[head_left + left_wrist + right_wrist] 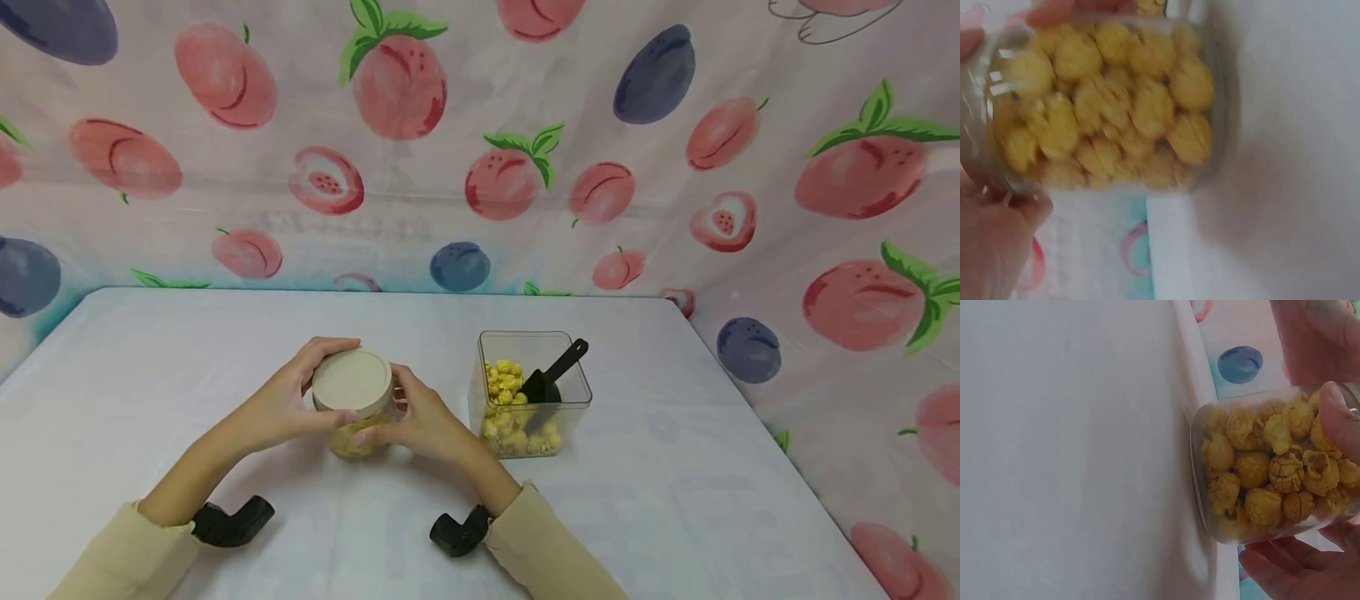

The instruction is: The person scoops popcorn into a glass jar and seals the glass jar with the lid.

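A clear jar (347, 445) of yellow popcorn, topped by a cream lid (352, 382), is held between both hands left of the table's middle. My left hand (288, 404) grips the lid's edge, its thumb along the near side and fingers round the far side. Lower down, the right hand (423, 423) holds the jar from the right, thumb across its front. Round popcorn pieces (1110, 106) pack the jar in the left wrist view. From the right wrist, the jar's popcorn (1266, 469) shows between thumb and fingers, with the base close to the white tabletop.
Right of the jar stands a clear square container (477, 412) with no cover, part filled with yellow popcorn (504, 379). A black scoop (566, 360) leans in it, handle over the rim. Behind the white table (675, 500) hangs a fruit-patterned cloth (420, 200).
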The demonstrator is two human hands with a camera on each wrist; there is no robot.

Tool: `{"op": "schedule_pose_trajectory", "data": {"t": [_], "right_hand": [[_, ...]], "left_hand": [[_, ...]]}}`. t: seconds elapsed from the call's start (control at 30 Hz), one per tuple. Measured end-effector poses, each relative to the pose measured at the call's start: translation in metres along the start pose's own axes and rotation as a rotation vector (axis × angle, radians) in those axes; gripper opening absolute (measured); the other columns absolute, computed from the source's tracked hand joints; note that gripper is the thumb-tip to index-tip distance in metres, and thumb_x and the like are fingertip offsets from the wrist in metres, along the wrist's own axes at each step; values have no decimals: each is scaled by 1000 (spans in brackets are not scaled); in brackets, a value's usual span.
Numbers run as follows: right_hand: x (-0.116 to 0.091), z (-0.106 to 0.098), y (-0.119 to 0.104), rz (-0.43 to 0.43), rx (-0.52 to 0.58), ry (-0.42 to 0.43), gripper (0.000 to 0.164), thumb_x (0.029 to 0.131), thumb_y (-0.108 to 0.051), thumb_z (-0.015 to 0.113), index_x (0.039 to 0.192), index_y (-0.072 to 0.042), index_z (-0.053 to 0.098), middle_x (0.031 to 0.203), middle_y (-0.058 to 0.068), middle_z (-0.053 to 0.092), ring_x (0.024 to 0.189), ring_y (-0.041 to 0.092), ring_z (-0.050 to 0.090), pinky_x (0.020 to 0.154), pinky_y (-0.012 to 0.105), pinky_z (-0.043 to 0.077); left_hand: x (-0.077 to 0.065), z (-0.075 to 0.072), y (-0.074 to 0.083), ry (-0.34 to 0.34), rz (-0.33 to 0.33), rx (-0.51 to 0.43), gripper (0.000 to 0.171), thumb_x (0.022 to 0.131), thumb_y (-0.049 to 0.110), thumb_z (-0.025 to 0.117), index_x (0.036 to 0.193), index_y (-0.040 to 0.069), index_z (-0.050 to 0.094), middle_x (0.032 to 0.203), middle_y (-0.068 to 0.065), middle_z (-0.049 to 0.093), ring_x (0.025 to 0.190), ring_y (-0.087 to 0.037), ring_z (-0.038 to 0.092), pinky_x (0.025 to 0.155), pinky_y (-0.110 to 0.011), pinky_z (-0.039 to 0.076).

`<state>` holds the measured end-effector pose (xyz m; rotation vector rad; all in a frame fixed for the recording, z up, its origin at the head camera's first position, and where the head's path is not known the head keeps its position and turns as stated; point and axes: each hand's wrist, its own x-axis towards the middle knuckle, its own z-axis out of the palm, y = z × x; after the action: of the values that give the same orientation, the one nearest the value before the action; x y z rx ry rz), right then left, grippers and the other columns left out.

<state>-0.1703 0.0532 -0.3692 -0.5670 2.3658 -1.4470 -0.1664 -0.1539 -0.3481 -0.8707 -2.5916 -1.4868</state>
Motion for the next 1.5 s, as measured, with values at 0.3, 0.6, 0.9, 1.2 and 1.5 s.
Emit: {"op": "schedule_pose_trajectory", "data": {"t": [0.3, 0.6, 0.9, 1.2, 1.5], "right_hand": [[-1, 2, -1, -6, -7, -5, 83, 74, -26, 79, 142, -19, 32, 134, -4, 47, 114, 13, 47, 94, 29, 44], [0, 1, -1, -7, -20, -2, 84, 74, -26, 79, 142, -20, 31, 136, -1, 46, 116, 16, 48, 96, 31, 44], [0, 1, -1, -5, -4, 7, 85, 72, -26, 81, 142, -21, 32, 135, -4, 47, 115, 14, 47, 96, 32, 44], [-1, 0, -1, -18, -8, -6, 84, 73, -28, 80, 142, -22, 32, 134, -4, 48, 113, 12, 48, 95, 33, 44], [-2, -2, -1, -21, 0, -7, 84, 73, -27, 80, 142, -22, 31, 134, -3, 48, 114, 11, 48, 94, 29, 44]], "left_hand": [[-6, 15, 21, 174, -115, 221, 80, 68, 28, 83, 130, -2, 41, 124, -18, 40, 113, -34, 44, 89, -56, 45], [-7, 26, 31, 290, -178, 323, 81, 66, 34, 84, 122, -8, 43, 114, -21, 43, 104, -34, 44, 85, -52, 45], [-3, 24, 28, 302, -145, 352, 75, 62, 31, 85, 114, -6, 46, 110, -19, 48, 98, -33, 50, 80, -49, 46], [1, 12, 13, 184, -37, 284, 71, 63, 25, 86, 116, -2, 46, 114, -14, 49, 101, -31, 53, 80, -50, 51], [6, 2, 1, 97, 59, 211, 69, 62, 18, 86, 121, 6, 51, 115, -2, 52, 102, -11, 51, 83, -19, 47]]}}
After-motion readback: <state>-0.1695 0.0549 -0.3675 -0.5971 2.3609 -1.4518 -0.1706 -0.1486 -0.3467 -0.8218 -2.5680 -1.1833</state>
